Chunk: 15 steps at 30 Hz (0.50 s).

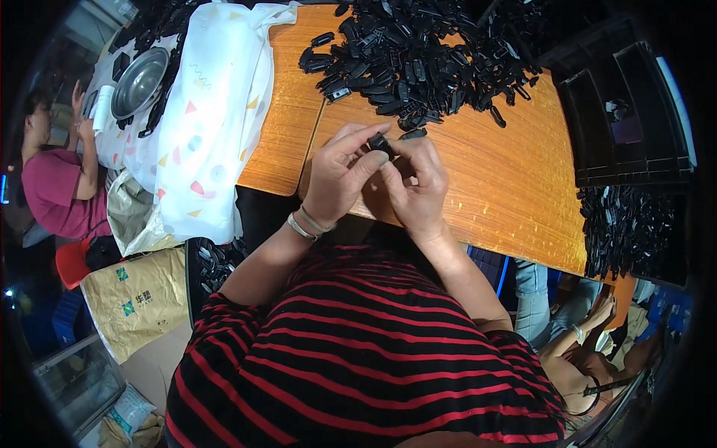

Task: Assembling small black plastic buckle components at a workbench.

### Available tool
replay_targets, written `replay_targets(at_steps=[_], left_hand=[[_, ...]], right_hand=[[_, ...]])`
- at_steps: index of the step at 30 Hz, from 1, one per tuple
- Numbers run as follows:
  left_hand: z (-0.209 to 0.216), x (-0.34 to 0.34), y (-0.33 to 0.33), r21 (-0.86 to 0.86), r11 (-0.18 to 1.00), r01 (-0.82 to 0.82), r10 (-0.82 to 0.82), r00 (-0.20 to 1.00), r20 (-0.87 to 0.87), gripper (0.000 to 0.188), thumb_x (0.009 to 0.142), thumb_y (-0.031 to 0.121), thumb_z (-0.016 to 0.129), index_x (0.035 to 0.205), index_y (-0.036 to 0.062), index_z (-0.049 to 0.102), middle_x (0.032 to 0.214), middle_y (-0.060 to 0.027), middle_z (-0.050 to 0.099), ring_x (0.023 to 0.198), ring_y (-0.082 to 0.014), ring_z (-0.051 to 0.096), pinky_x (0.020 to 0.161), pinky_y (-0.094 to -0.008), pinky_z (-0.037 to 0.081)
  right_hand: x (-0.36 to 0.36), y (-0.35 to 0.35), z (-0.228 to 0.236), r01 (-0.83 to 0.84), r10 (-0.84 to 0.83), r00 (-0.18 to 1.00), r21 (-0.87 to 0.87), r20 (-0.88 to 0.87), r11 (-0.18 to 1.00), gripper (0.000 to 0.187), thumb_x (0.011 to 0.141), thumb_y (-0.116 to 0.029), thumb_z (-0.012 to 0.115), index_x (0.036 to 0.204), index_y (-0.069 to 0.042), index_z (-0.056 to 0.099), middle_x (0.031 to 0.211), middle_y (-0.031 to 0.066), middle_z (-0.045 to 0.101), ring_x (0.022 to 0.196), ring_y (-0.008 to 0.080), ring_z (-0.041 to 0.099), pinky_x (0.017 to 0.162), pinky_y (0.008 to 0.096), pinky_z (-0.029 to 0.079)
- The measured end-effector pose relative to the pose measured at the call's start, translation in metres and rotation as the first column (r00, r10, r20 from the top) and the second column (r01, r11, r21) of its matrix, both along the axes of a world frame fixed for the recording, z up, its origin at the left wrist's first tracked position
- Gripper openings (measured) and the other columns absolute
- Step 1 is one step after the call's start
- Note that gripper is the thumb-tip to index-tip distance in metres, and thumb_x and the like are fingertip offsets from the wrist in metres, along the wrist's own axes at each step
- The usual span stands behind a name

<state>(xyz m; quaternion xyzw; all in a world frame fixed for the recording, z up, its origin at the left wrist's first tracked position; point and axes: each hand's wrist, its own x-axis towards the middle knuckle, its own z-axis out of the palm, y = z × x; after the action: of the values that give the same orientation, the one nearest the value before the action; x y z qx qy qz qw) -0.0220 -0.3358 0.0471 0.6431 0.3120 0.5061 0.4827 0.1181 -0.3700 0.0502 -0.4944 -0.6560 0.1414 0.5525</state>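
Both my hands meet over the near edge of the wooden table (485,175). Between my fingertips is a small black plastic part (382,144). My left hand (337,168) pinches it with thumb and index finger. From the other side, my right hand (420,183) grips the same part, its fingers partly hiding it. Just beyond my right fingers lies another black part (413,134). A large heap of similar black plastic parts (407,71) covers the far side of the table.
Left, a patterned white cloth (213,112) covers a surface with a metal bowl (140,84); a person in a maroon shirt (63,183) sits beyond. A black crate (624,112) and more black parts (627,231) are at right. Another person (575,366) sits lower right. A paper sack (142,299) lies lower left.
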Motion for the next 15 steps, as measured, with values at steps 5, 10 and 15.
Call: replay_targets(at_steps=[5,10,15], left_hand=[[0.018,0.001,-0.008,0.098,0.995,-0.024,0.04,0.985,-0.167,0.028,0.09,0.003,0.06,0.117,-0.0018,0.062,0.096,-0.0044,0.06,0.074,-0.0058,0.056,0.062,-0.0202,0.047],[0.005,-0.001,-0.015,-0.21,0.974,0.079,-0.061,0.994,0.091,0.027,0.094,0.005,0.054,0.12,-0.0011,0.059,0.099,-0.0035,0.064,0.076,-0.0046,0.058,0.062,-0.0196,0.047],[0.004,-0.006,-0.017,-0.366,0.898,0.244,-0.152,0.953,0.263,0.019,0.1,0.017,0.05,0.11,0.0026,0.057,0.096,0.0002,0.062,0.067,0.0006,0.044,0.057,-0.0148,0.035]], right_hand=[[-0.003,-0.005,-0.006,0.058,-0.059,0.998,0.091,0.009,0.994,0.027,0.076,0.0,0.073,0.101,-0.001,0.063,0.083,0.0098,0.057,0.066,0.0184,0.058,0.058,0.0302,0.048],[-0.004,-0.01,-0.014,0.03,-0.055,0.993,-0.217,-0.108,0.976,0.047,0.083,-0.009,0.071,0.124,0.0,0.05,0.106,0.0119,0.056,0.087,0.0179,0.06,0.072,0.0279,0.051],[-0.005,-0.01,-0.027,-0.259,0.228,0.96,-0.211,-0.16,0.943,0.045,0.089,-0.014,0.066,0.129,-0.001,0.048,0.117,0.0146,0.058,0.101,0.0245,0.062,0.085,0.032,0.05]])
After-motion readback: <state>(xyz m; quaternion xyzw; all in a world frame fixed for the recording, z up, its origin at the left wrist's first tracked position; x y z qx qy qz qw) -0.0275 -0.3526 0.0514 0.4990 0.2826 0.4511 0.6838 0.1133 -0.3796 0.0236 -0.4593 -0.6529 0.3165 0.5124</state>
